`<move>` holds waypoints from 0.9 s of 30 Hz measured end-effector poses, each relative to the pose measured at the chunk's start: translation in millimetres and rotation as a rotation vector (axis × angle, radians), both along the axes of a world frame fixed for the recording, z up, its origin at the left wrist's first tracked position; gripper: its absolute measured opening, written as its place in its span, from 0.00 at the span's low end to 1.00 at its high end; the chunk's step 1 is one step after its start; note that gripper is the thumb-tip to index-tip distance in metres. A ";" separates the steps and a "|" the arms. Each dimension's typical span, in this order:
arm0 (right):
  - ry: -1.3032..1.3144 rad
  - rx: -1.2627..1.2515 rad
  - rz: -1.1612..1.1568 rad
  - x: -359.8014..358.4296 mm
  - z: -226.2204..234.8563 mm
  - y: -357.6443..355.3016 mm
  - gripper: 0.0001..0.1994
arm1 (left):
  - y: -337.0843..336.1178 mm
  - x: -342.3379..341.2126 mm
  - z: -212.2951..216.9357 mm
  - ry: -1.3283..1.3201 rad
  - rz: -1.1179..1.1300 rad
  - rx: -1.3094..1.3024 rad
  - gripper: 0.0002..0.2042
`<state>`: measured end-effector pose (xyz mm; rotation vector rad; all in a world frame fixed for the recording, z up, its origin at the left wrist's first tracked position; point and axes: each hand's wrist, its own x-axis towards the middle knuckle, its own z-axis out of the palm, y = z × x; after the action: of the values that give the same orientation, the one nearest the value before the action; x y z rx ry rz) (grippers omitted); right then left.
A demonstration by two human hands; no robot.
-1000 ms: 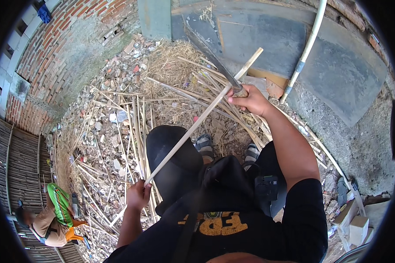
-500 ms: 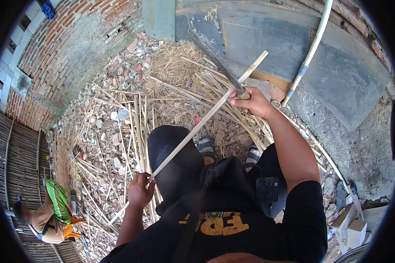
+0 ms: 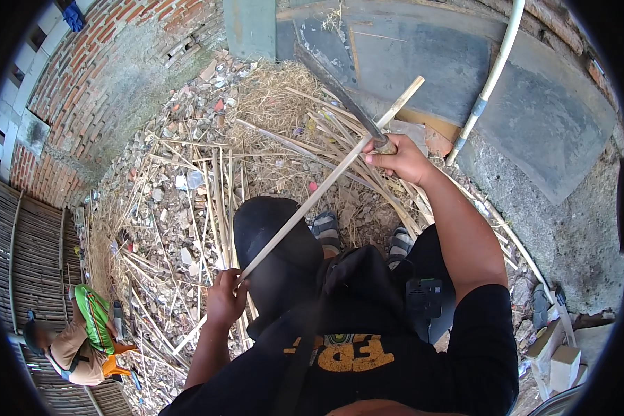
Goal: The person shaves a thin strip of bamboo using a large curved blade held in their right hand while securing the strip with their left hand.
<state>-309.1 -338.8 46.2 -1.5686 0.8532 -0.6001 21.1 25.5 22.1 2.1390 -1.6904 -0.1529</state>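
Observation:
A long pale bamboo strip (image 3: pixel 305 208) slants from the lower left to the upper right across my dark-clad knee. Its lower end is pinched in my left hand (image 3: pixel 224 299). My right hand (image 3: pixel 399 161) is closed round the handle of a machete (image 3: pixel 340 90), whose long dark blade points up and to the left. The strip crosses the machete just where blade meets handle, right beside my right thumb. Whether the right fingers also grip the strip is hard to see.
Cut bamboo strips (image 3: pixel 218 208) litter the rubble ground, with dry straw (image 3: pixel 274 97) beyond. Dark panels (image 3: pixel 423 62) and a pale pipe (image 3: pixel 489 90) lean at the back right. Another person (image 3: pixel 83 340) sits at the lower left by a bamboo wall (image 3: pixel 35 256). A brick wall (image 3: pixel 118 76) stands behind.
Both hands keep their holds. The bamboo strip and the machete have shifted only very slightly, and my left hand has edged a little to the right.

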 end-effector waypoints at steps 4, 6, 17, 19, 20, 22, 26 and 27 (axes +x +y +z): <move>-0.005 -0.015 -0.001 -1.2 -0.6 -0.1 0.14 | 1.8 5.9 -12.6 -0.010 -0.001 -0.011 0.11; -0.006 -0.018 0.005 -1.2 -2.7 -1.2 0.14 | 2.4 5.3 -14.4 0.029 0.018 0.000 0.11; 0.204 -0.470 -0.047 -6.3 -19.1 -7.5 0.14 | -9.2 -4.9 11.6 0.250 0.094 0.182 0.13; 0.298 -0.618 -0.050 -2.8 -11.3 1.0 0.16 | -8.5 -3.2 13.6 0.287 0.082 0.237 0.15; 0.349 -0.608 -0.014 -0.1 -4.6 5.8 0.16 | -7.6 -2.6 12.0 0.280 0.077 0.232 0.16; 0.452 -0.587 0.053 3.7 6.6 13.0 0.17 | -8.2 -2.5 7.9 0.267 0.061 0.222 0.17; 0.515 -0.713 0.088 11.2 -2.3 16.6 0.16 | -9.3 -8.5 5.6 0.213 0.075 0.194 0.18; 0.543 -0.698 0.106 11.0 -1.1 16.3 0.17 | -10.7 -9.6 5.9 0.194 0.071 0.194 0.18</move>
<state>-298.1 -322.4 45.0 -2.4682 1.0052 -0.4115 11.4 14.9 28.1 2.2363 -1.5411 -0.5058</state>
